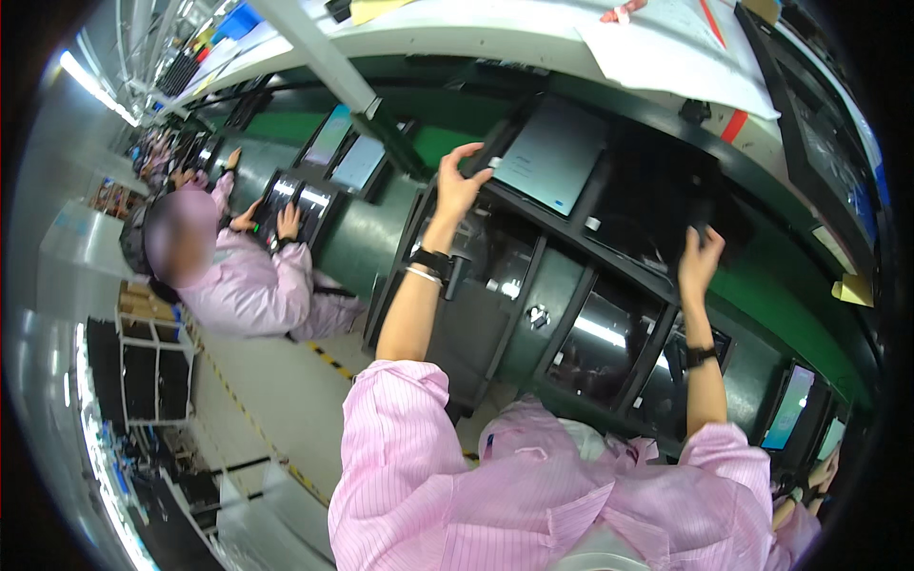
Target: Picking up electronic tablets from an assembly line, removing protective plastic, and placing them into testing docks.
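Note:
A black tray [582,226] spans the space between my two hands. It holds a tablet with a lit grey-blue screen [555,152] on its left side and a dark-screened tablet [636,205] on its right. My left hand [458,187] grips the tray's left end, thumb and fingers bent around the edge. At the right end, my right hand [700,264] has its fingers and thumb closed on the dark edge, somewhat blurred. Nearer to me, below the raised tray, another black tray with dark tablets [609,333] lies on the green bench.
A co-worker in pink [257,285] handles a dark tablet tray to the left. A grey post [324,57] rises ahead, beside a white shelf [514,48] along the far side. More lit tablets [788,409] stand at the right, near another person's hand [826,469].

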`<state>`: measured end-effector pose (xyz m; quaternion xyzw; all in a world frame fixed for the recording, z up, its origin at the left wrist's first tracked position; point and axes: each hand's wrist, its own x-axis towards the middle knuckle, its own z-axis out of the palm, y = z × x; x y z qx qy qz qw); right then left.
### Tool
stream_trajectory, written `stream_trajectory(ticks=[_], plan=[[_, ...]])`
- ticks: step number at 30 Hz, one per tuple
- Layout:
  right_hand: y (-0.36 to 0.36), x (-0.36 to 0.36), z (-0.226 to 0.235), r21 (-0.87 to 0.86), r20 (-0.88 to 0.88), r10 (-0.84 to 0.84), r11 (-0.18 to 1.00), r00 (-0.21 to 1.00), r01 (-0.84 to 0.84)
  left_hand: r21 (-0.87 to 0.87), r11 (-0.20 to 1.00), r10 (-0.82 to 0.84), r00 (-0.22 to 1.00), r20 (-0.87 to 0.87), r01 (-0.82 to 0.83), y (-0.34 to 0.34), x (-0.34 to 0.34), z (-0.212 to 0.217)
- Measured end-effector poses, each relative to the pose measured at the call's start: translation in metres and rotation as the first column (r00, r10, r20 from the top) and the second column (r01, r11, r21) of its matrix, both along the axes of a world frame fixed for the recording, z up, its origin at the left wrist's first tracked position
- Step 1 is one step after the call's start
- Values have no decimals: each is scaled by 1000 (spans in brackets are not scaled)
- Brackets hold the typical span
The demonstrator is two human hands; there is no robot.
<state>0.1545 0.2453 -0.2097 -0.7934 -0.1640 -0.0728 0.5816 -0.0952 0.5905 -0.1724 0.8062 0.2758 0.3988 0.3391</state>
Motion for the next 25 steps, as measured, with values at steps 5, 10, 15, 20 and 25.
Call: stream_trajectory(ticks=[5,10,15,20,25], plan=[[130,31,-32,-71,27,41,997,999,-39,-537,842,91,968,234,51,107,23,-50],[196,39,-79,-202,-4,137,970,991,-135,-684,729,237,950,205,-34,152,26,-99],[226,29,-90,-366,272,121,930,955,-13,-374,909,219,974,55,-183,163,31,-107],[90,8,-35,-272,-306,503,767,808,-581,-213,977,-11,1000,11,13,72,18,-40],[-42,-72,0,-430,-185,37,895,982,-114,-610,755,-370,925,-91,242,-72,-8,24]])
